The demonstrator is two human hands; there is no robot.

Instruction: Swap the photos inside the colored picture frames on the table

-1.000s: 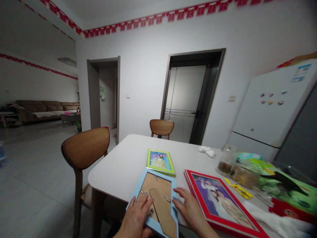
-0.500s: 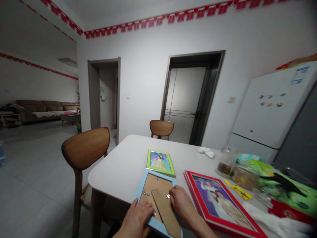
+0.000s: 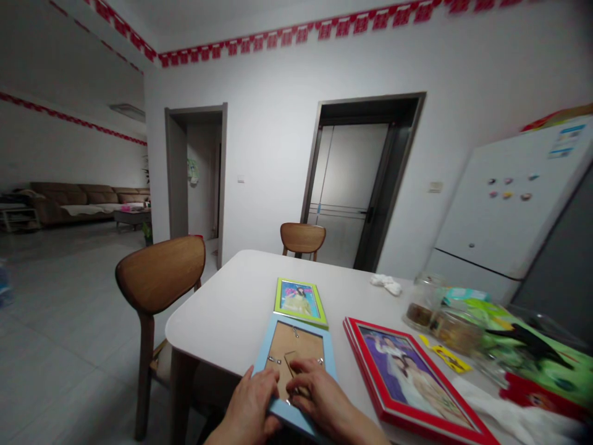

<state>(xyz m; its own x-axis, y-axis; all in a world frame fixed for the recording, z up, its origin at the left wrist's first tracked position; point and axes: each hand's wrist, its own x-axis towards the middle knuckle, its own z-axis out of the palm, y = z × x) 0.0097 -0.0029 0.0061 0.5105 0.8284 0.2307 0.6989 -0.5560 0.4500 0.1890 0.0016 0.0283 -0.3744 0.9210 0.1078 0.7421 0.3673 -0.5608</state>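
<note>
A light blue photo frame (image 3: 327,358) lies face down at the near table edge, its brown backing board (image 3: 303,341) showing small metal turn clips along the sides. My left hand (image 3: 252,402) grips the frame's lower left edge, with the thumb out along the side. Over the lower half of the backing, my right hand (image 3: 319,392) curls its fingers across the fold-out stand (image 3: 291,357), close to the bottom clip. What sits between those fingers is hidden. Just beyond is a green photo frame (image 3: 301,301), picture side up. Red photo frames (image 3: 370,377) lie stacked to the right.
Glass jars (image 3: 419,303), a yellow packet (image 3: 451,358), green bags (image 3: 546,352) and white tissue (image 3: 514,405) crowd the right side of the white table (image 3: 222,309). Crumpled tissue (image 3: 385,284) lies farther back. Wooden chairs (image 3: 162,272) stand at the left and far sides.
My right hand has moved from the right-hand clip down and left onto the stand near the bottom clip. My left hand stays on the frame's left edge.
</note>
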